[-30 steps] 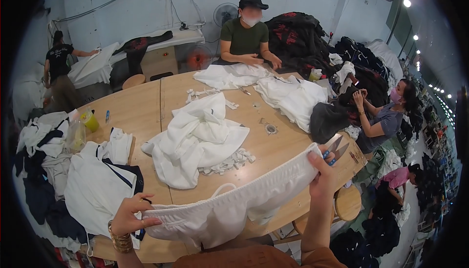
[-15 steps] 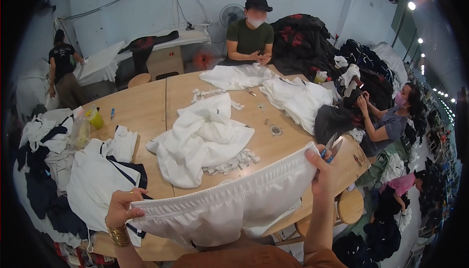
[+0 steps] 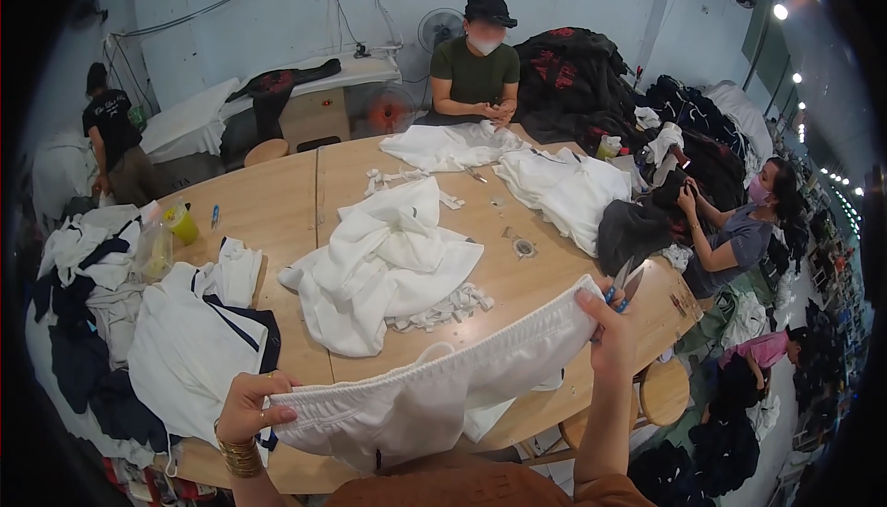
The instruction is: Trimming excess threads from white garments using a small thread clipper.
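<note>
A pair of white pants point(image 3: 416, 407) with a gathered elastic waistband hangs between my hands above the near table edge. My left hand point(image 3: 249, 405), with gold bangles at the wrist, pinches one end of the waistband. At the other end my right hand point(image 3: 612, 327) grips the band between thumb and fingers. That same hand also keeps a small pair of scissors point(image 3: 626, 287) with blue handles, blades pointing up and away. A loop of white drawstring point(image 3: 434, 350) shows over the band. The lower part of the pants is partly hidden.
On the wooden table point(image 3: 268, 183) lie a crumpled white garment point(image 3: 388, 257), fabric scraps point(image 3: 443, 308) and more white clothes point(image 3: 554, 193). White and navy clothes point(image 3: 194, 350) pile up at left, near a yellow cup point(image 3: 182, 222). A masked person point(image 3: 476, 73) stands opposite; another point(image 3: 735, 230) works at right.
My left hand has moved right and slightly down, so the waistband is less stretched and sags. The drawstring loop now shows. The person at far left has turned and shifted.
</note>
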Demonstrator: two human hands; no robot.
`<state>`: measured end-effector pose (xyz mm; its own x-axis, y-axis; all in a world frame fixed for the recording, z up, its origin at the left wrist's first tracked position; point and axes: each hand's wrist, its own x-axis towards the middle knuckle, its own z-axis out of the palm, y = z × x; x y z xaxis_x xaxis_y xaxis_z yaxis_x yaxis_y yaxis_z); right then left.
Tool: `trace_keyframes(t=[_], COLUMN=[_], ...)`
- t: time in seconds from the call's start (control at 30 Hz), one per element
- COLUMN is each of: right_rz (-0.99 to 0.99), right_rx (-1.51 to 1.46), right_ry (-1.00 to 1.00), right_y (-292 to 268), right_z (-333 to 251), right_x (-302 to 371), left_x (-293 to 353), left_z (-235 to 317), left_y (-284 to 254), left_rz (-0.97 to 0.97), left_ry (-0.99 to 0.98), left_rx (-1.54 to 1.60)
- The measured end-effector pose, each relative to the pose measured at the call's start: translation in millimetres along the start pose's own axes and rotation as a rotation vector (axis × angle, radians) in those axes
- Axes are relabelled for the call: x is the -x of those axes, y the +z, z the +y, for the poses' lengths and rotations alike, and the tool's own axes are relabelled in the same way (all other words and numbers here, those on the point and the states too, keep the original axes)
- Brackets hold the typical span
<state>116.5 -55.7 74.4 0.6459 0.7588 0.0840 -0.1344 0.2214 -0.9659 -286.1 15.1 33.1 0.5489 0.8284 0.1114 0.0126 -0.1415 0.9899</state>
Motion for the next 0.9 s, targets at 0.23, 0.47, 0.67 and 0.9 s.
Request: trace_keyframes(t=[0.23,0.47,0.67,0.9], right_rz=[0.048,0.009,0.015,-0.024], right_rx=[0.140,0.162,0.116,0.158], right_ry=[-0.075,0.034,0.038,0.090], right_y=[1,2,1,-2], right_z=[3,12,22,19], right_x=[-10,-32,-36,-34], left_x=[-3,-31,-33,-31], left_z=[-1,-7,-13,-13], left_y=[-2,-9,-9,-8], left_rz=[0.482,0.384,0.353,0.357], left_ry=[-0.063,-0.111,-0.168,-0.148], left_rx=[0.150,0.293,0.462,0.484])
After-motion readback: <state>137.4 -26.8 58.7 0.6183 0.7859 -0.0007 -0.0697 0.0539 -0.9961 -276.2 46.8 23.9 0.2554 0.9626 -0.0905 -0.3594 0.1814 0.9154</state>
